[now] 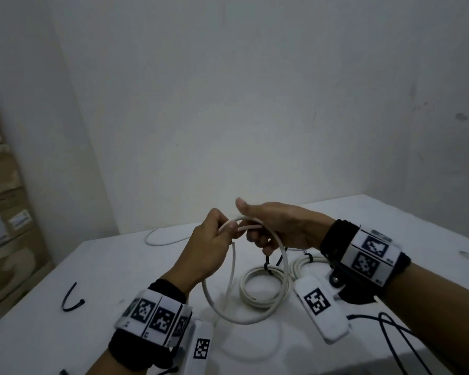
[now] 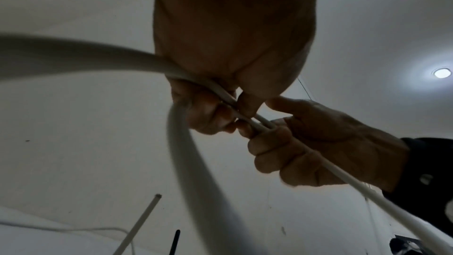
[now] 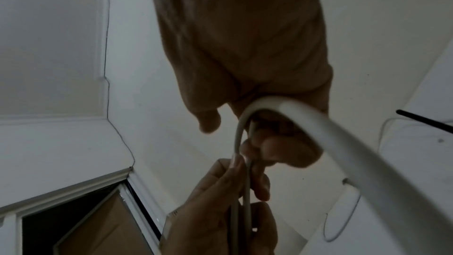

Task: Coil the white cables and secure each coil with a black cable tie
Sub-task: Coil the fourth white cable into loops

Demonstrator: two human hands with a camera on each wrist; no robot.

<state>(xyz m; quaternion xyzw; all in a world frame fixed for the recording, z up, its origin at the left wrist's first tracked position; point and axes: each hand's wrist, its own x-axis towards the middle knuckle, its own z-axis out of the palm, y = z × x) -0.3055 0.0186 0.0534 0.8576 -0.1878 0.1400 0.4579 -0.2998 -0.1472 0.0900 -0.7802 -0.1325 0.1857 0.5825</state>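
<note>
Both hands hold one white cable [image 1: 244,321] up over the white table [image 1: 119,266], bent into a large loop that hangs down toward the tabletop. My left hand [image 1: 228,228] grips two strands at the top of the loop. My right hand [image 1: 255,234] curls its fingers round the same strands just to the right, thumb stretched out. The left wrist view shows the left hand [image 2: 220,111] pinching the cable [image 2: 98,55] against the right hand [image 2: 282,143]. In the right wrist view the cable [image 3: 355,143] arcs out of the right hand [image 3: 269,139]. A loose black cable tie [image 1: 71,299] lies at the left.
A coiled white cable [image 1: 245,286] with a black tie [image 1: 267,266] lies under the hands, a second coil [image 1: 303,262] to its right. Another white cable [image 1: 165,236] lies at the table's back. Black wires [image 1: 390,328] trail at the lower right. Cardboard boxes [image 1: 0,212] stand left.
</note>
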